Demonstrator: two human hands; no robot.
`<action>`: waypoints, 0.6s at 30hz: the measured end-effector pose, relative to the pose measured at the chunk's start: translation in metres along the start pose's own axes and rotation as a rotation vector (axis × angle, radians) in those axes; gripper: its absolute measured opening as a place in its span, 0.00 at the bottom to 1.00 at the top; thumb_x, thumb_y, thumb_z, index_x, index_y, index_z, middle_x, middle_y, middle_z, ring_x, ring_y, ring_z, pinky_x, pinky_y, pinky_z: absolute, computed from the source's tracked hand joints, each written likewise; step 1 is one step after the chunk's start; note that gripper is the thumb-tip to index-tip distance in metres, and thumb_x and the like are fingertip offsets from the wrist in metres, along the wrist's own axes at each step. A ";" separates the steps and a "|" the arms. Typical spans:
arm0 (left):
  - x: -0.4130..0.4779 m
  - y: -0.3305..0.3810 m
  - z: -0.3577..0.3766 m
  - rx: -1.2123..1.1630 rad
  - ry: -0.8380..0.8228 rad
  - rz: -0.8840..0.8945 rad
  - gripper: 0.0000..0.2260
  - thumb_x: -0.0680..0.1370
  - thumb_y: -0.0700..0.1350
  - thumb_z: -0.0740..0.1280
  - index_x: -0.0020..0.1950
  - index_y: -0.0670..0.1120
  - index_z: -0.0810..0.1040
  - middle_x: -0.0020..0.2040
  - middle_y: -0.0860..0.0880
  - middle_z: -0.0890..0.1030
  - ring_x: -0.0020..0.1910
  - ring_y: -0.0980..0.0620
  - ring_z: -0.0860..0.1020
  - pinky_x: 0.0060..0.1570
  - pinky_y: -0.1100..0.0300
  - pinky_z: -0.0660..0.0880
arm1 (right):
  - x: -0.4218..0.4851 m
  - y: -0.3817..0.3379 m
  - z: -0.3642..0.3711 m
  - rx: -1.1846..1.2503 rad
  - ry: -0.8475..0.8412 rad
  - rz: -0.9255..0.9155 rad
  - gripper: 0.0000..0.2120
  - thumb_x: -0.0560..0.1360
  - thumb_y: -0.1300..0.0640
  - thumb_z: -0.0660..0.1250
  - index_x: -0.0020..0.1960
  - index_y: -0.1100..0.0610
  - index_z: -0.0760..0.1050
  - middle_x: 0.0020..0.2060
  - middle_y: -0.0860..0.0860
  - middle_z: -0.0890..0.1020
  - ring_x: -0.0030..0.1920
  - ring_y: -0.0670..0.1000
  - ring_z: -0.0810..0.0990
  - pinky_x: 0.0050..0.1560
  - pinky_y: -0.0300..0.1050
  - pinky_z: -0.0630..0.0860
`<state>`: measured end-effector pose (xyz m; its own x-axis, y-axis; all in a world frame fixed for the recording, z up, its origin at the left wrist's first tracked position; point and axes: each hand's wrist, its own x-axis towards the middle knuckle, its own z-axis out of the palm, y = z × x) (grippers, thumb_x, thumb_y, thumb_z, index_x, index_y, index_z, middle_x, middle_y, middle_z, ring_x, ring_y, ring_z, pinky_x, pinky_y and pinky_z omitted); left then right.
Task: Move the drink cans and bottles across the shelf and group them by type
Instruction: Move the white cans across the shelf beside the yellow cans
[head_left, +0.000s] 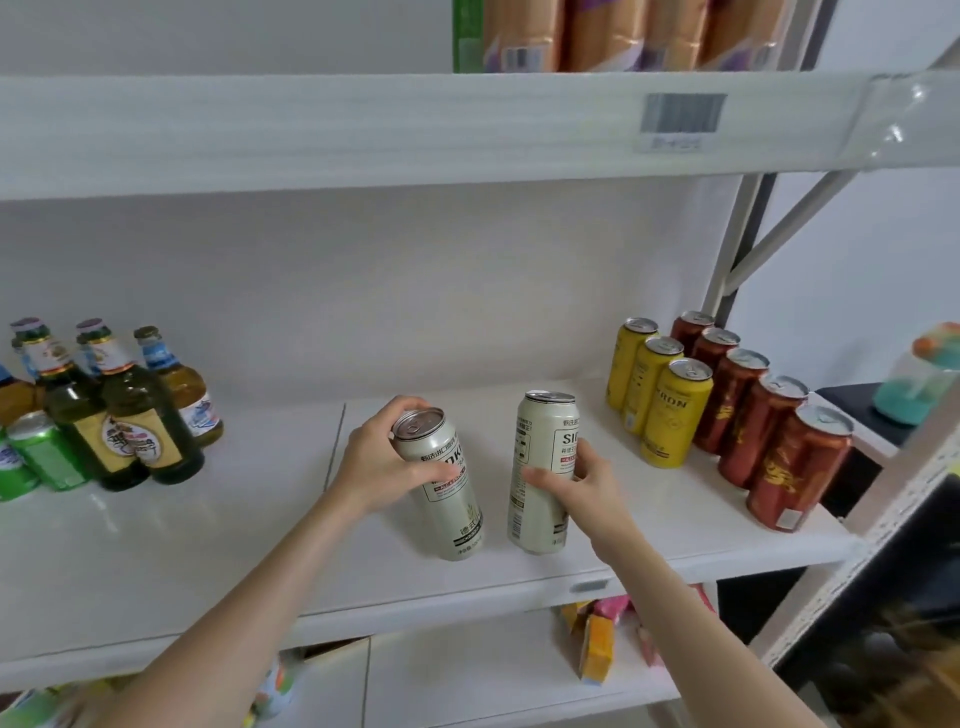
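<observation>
Two tall cream-white cans are at the middle of the white shelf (208, 545). My left hand (384, 457) grips the left white can (447, 499), which tilts to the left. My right hand (576, 483) holds the right white can (540, 467), which stands upright. To the right stand three yellow cans (670, 415) in a row, and beside them a row of several red cans (769, 441). At the far left are several green and amber glass bottles (130, 415) and two green cans (36, 457).
The shelf above (363, 130) hangs low over the cans and carries orange packages (597, 36). A metal upright and brace (753, 249) close the right end. Snack packets (597, 644) lie on the shelf below. A teal jar (914, 384) stands beyond the shelf on the right.
</observation>
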<state>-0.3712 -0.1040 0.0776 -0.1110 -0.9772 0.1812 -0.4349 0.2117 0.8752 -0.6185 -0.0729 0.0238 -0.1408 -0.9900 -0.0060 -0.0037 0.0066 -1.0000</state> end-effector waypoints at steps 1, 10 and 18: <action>0.003 0.006 0.014 0.001 -0.003 0.001 0.29 0.51 0.52 0.80 0.50 0.64 0.77 0.45 0.60 0.83 0.44 0.59 0.82 0.44 0.61 0.77 | 0.005 0.000 -0.014 -0.003 -0.014 -0.004 0.20 0.67 0.58 0.79 0.55 0.52 0.75 0.48 0.50 0.85 0.45 0.46 0.84 0.41 0.42 0.80; 0.036 0.053 0.111 0.068 0.003 0.000 0.33 0.50 0.55 0.79 0.53 0.62 0.76 0.48 0.59 0.83 0.48 0.58 0.81 0.53 0.55 0.79 | 0.045 0.000 -0.114 -0.037 -0.059 -0.013 0.23 0.65 0.56 0.80 0.57 0.51 0.77 0.48 0.47 0.85 0.47 0.45 0.84 0.44 0.42 0.81; 0.073 0.057 0.136 0.156 0.039 -0.005 0.30 0.52 0.54 0.79 0.52 0.62 0.76 0.47 0.62 0.82 0.49 0.60 0.80 0.54 0.55 0.77 | 0.094 0.010 -0.127 -0.005 -0.035 -0.032 0.20 0.64 0.58 0.80 0.52 0.50 0.77 0.44 0.44 0.86 0.43 0.43 0.84 0.37 0.35 0.79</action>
<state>-0.5258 -0.1602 0.0799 -0.0748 -0.9776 0.1968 -0.5689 0.2040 0.7967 -0.7574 -0.1484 0.0135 -0.1058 -0.9941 0.0255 -0.0130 -0.0243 -0.9996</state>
